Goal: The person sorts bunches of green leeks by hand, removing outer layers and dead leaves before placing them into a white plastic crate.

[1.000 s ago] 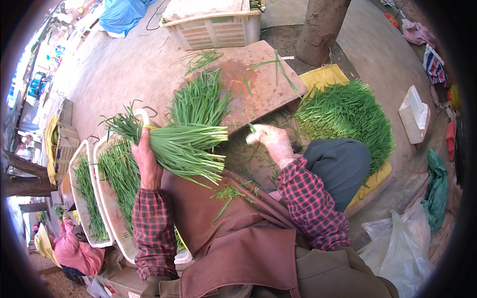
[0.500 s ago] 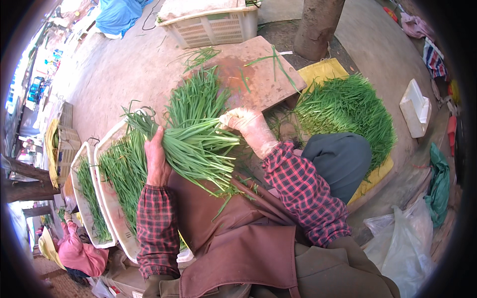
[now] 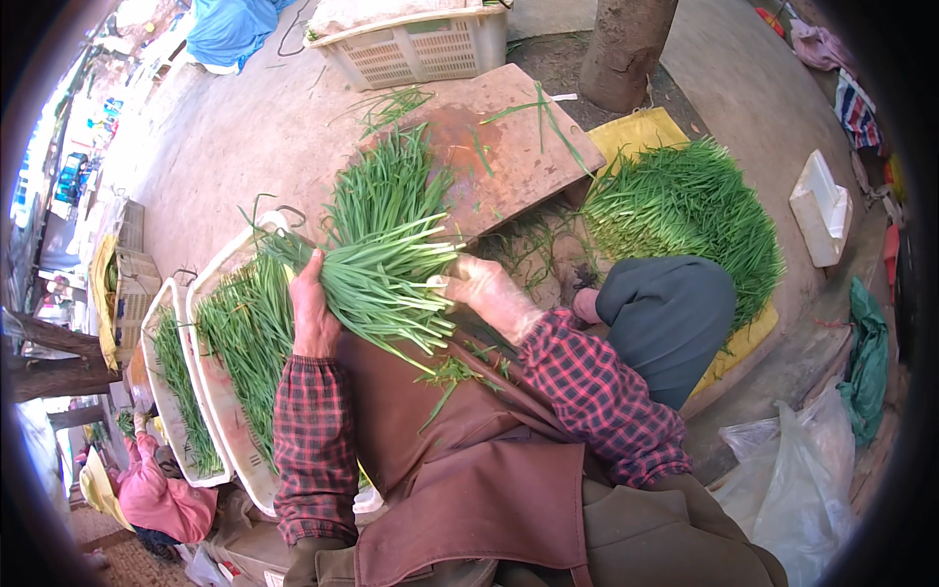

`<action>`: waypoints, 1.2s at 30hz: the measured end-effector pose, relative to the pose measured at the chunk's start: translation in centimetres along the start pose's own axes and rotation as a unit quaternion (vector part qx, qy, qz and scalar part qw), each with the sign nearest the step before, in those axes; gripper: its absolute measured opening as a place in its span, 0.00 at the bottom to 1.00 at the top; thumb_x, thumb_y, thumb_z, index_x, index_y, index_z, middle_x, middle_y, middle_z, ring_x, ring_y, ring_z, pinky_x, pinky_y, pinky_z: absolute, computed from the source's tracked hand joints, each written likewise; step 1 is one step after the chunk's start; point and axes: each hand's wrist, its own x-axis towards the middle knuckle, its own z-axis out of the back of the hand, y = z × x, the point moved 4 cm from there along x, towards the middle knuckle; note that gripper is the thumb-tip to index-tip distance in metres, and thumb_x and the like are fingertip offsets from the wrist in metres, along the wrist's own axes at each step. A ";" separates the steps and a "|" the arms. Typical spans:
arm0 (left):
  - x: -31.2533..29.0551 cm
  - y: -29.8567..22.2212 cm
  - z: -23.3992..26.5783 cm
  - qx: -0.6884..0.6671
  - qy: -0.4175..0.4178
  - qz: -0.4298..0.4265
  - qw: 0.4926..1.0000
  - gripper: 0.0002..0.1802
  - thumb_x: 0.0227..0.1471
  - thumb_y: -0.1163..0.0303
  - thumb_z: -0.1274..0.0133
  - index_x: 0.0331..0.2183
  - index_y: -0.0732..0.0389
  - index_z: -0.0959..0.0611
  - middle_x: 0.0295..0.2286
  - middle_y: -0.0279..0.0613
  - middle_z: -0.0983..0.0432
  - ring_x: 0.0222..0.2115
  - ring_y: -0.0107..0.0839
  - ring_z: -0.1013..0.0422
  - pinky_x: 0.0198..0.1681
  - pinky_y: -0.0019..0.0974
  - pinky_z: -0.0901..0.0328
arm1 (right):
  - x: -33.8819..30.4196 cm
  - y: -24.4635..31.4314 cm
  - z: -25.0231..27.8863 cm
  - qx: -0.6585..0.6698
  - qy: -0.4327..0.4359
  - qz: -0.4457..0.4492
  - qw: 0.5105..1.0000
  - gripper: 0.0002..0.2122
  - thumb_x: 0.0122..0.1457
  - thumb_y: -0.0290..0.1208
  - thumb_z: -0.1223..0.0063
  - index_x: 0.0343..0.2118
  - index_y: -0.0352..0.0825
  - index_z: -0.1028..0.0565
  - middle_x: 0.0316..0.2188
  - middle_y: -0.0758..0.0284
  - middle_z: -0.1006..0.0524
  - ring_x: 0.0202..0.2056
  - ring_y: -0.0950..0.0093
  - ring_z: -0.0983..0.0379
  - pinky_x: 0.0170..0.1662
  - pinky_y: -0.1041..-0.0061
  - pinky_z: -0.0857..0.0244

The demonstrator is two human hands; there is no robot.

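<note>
My left hand (image 3: pixel 315 305) is wrapped round the leafy part of a bunch of green chives (image 3: pixel 386 284), whose pale stem ends fan out to the right. At those ends is my right hand (image 3: pixel 489 293), in a thin pale glove, its fingers closed on some of the stems. Loose green scraps (image 3: pixel 452 377) lie on the brown apron (image 3: pixel 411 430) over my lap. Just beyond the bunch, another pile of chives (image 3: pixel 386 186) rests on the left part of a low board (image 3: pixel 499 127).
Two white crates (image 3: pixel 205 411) of chives stand at my left. A big chive heap (image 3: pixel 690 225) lies on a yellow sack (image 3: pixel 641 135) at right. Ahead are a slatted crate (image 3: pixel 421 54) and a tree trunk (image 3: pixel 626 54). A person in pink (image 3: pixel 166 499) sits at lower left.
My right hand has moved down and slightly right along the stem ends. The bunch has shifted a little, its stems now spread more toward the upper right. My left hand keeps its grip.
</note>
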 end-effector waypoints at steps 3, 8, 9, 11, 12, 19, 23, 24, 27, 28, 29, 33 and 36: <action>0.0 -0.1 -0.1 -0.009 -0.004 -0.003 1.000 0.15 0.65 0.67 0.54 0.41 0.72 0.24 0.35 0.53 0.21 0.34 0.43 0.22 0.40 0.45 0.25 | 0.1 -0.5 0.9 0.115 -0.034 -0.047 0.992 0.09 0.62 0.28 0.44 0.40 0.26 0.21 0.30 0.67 0.21 0.25 0.82 0.30 0.29 0.82 0.36; 0.1 -1.3 0.5 -0.023 -0.039 -0.039 0.998 0.17 0.65 0.67 0.55 0.43 0.73 0.24 0.36 0.53 0.21 0.34 0.41 0.21 0.40 0.44 0.25 | -1.0 -1.5 8.3 0.251 -0.071 0.035 0.965 0.10 0.64 0.28 0.49 0.40 0.26 0.22 0.29 0.65 0.21 0.23 0.82 0.31 0.25 0.84 0.39; 0.5 -1.7 1.6 -0.053 -0.023 -0.040 0.998 0.17 0.65 0.67 0.55 0.45 0.74 0.24 0.37 0.53 0.21 0.34 0.42 0.21 0.40 0.44 0.25 | -1.2 -1.4 10.2 0.267 -0.063 0.058 0.960 0.10 0.64 0.28 0.48 0.40 0.26 0.22 0.30 0.65 0.21 0.24 0.81 0.30 0.25 0.83 0.38; 0.1 -2.5 1.9 -0.032 -0.051 -0.071 0.996 0.18 0.65 0.67 0.55 0.46 0.75 0.25 0.37 0.53 0.21 0.34 0.43 0.22 0.40 0.44 0.25 | -2.2 -0.2 11.1 -0.250 -0.181 -0.067 0.949 0.16 0.61 0.35 0.42 0.45 0.27 0.22 0.37 0.62 0.19 0.34 0.79 0.23 0.35 0.78 0.30; 0.3 -2.5 1.5 -0.026 -0.052 -0.078 0.995 0.18 0.65 0.67 0.55 0.46 0.75 0.25 0.37 0.53 0.21 0.34 0.42 0.22 0.40 0.44 0.25 | -2.3 -0.4 10.8 -0.344 -0.174 0.045 0.922 0.19 0.60 0.37 0.41 0.47 0.28 0.23 0.41 0.60 0.19 0.40 0.75 0.23 0.44 0.76 0.31; -0.2 -2.6 0.5 0.007 -0.077 -0.134 0.988 0.15 0.63 0.70 0.52 0.45 0.74 0.26 0.36 0.47 0.23 0.33 0.37 0.24 0.39 0.41 0.26 | -1.1 0.1 -0.5 -0.062 0.014 -0.036 0.997 0.28 0.61 0.36 0.39 0.58 0.22 0.33 0.52 0.59 0.24 0.53 0.75 0.29 0.60 0.74 0.38; -0.8 -2.0 -0.4 0.018 -0.074 -0.143 0.987 0.13 0.63 0.70 0.52 0.45 0.70 0.26 0.35 0.44 0.24 0.33 0.34 0.25 0.39 0.39 0.28 | 0.5 -0.5 -2.2 0.097 -0.018 -0.060 0.993 0.18 0.59 0.27 0.40 0.51 0.26 0.25 0.44 0.66 0.20 0.43 0.78 0.25 0.52 0.80 0.32; -0.8 -2.0 -0.4 0.026 -0.076 -0.142 0.987 0.14 0.63 0.70 0.52 0.45 0.70 0.26 0.35 0.44 0.24 0.33 0.34 0.25 0.39 0.39 0.28 | 0.2 -0.3 -2.3 0.131 -0.036 -0.065 0.989 0.16 0.59 0.26 0.40 0.49 0.26 0.24 0.42 0.66 0.20 0.42 0.78 0.24 0.50 0.80 0.32; -1.0 -1.6 -0.4 0.035 -0.083 -0.139 0.986 0.14 0.63 0.70 0.52 0.46 0.70 0.26 0.36 0.43 0.24 0.33 0.34 0.25 0.40 0.39 0.29 | -0.8 0.6 -2.7 0.190 -0.075 -0.067 0.977 0.12 0.58 0.24 0.41 0.44 0.27 0.22 0.38 0.67 0.19 0.38 0.78 0.24 0.44 0.81 0.30; -1.0 -1.5 -0.4 0.036 -0.085 -0.138 0.986 0.15 0.63 0.70 0.52 0.46 0.70 0.26 0.36 0.43 0.24 0.33 0.34 0.26 0.40 0.38 0.29 | -1.0 0.7 -2.5 0.182 -0.077 -0.058 0.979 0.11 0.58 0.24 0.41 0.43 0.28 0.21 0.37 0.67 0.18 0.38 0.77 0.23 0.43 0.81 0.30; -0.7 -1.6 -0.1 0.037 -0.087 -0.146 0.985 0.15 0.63 0.70 0.52 0.46 0.71 0.26 0.36 0.45 0.24 0.33 0.35 0.25 0.40 0.39 0.28 | -1.1 0.8 -2.3 0.174 -0.080 -0.050 0.980 0.10 0.58 0.24 0.41 0.42 0.28 0.21 0.36 0.67 0.18 0.38 0.77 0.23 0.42 0.81 0.30; -0.5 -2.4 0.8 0.022 -0.109 -0.160 0.981 0.16 0.62 0.70 0.52 0.44 0.75 0.25 0.37 0.50 0.23 0.33 0.39 0.23 0.39 0.41 0.27 | -1.5 0.7 1.6 -0.207 -0.144 0.090 0.963 0.08 0.56 0.28 0.40 0.36 0.31 0.17 0.36 0.69 0.17 0.40 0.80 0.24 0.45 0.80 0.33; -0.7 -3.9 2.1 -0.004 -0.121 -0.162 0.979 0.17 0.63 0.70 0.55 0.42 0.78 0.24 0.37 0.55 0.22 0.33 0.43 0.22 0.39 0.44 0.25 | -2.2 0.0 8.0 -0.228 -0.261 0.066 0.936 0.08 0.55 0.28 0.42 0.34 0.31 0.16 0.35 0.62 0.17 0.33 0.77 0.23 0.40 0.77 0.31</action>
